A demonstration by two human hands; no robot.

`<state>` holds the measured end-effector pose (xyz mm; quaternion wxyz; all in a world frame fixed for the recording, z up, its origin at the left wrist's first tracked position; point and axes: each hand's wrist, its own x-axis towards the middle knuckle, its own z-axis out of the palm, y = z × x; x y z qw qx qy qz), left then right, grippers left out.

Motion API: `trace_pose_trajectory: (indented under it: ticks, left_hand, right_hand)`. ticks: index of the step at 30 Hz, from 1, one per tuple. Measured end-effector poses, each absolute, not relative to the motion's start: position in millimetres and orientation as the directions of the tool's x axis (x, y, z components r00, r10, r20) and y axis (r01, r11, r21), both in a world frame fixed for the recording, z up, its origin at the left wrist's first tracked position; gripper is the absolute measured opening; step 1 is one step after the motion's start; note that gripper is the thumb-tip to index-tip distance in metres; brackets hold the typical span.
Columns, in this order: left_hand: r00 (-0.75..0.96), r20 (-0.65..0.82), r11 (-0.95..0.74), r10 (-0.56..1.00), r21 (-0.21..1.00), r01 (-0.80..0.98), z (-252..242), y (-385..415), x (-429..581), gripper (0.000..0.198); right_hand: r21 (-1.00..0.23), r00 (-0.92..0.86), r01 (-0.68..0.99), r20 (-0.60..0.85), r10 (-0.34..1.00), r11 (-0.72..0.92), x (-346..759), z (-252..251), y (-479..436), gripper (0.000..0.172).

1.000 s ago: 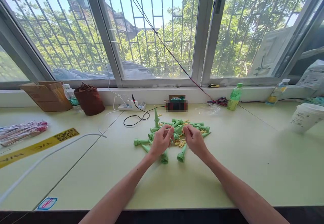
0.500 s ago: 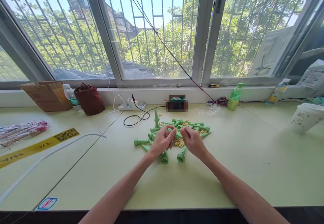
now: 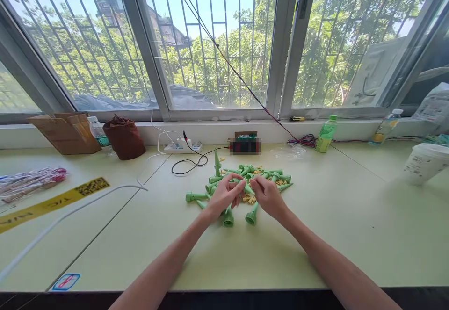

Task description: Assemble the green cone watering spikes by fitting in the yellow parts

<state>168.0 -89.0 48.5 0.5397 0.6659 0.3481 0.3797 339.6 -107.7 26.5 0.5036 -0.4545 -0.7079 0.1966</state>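
Note:
My left hand (image 3: 226,194) is closed, thumb and fingers pinching a green plastic watering spike (image 3: 249,189) whose body shows between my two hands. Close beside it, my right hand (image 3: 268,195) is also closed in a pinch; whatever lies in its fingertips is too small or hidden to make out. Around and under both hands is a pile of similar green spikes (image 3: 275,176), with one standing upright (image 3: 217,161) at the back left. Two threaded caps face me, one below my left hand (image 3: 228,219) and another below my right (image 3: 251,217). Small yellow pieces (image 3: 249,199) lie among the spikes.
Behind the pile are a small box (image 3: 244,145), a power strip (image 3: 183,147) and a black cable (image 3: 189,162). A brown bag (image 3: 123,137) and carton (image 3: 65,133) stand back left. A green bottle (image 3: 326,134) and white tub (image 3: 425,164) stand right. A white cable (image 3: 70,207) crosses the left.
More of the green spike shows between my hands, its body now tilted toward my right fingers. Both hands have otherwise hardly moved.

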Motion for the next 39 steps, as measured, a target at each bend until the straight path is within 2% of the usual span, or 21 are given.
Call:
trace_pose_trajectory:
  ticks: [12, 28, 39]
  left_hand:
    - [0.442, 0.224, -0.266, 0.869, 0.963, 0.035, 43, -88, 167, 0.039]
    - [0.406, 0.397, -0.511, 0.823, 0.829, 0.225, 38, -89, 169, 0.035]
    - [0.407, 0.45, -0.576, 0.795, 0.769, 0.276, 42, -92, 170, 0.03]
  right_hand:
    - [-0.731, -0.082, 0.46, 0.529, 0.845, 0.503, 340, 24, -106, 0.035]
    - [-0.741, -0.074, 0.461, 0.516, 0.854, 0.488, 340, 24, -106, 0.035]
    - [-0.743, -0.07, 0.461, 0.515, 0.854, 0.485, 339, 24, -106, 0.036]
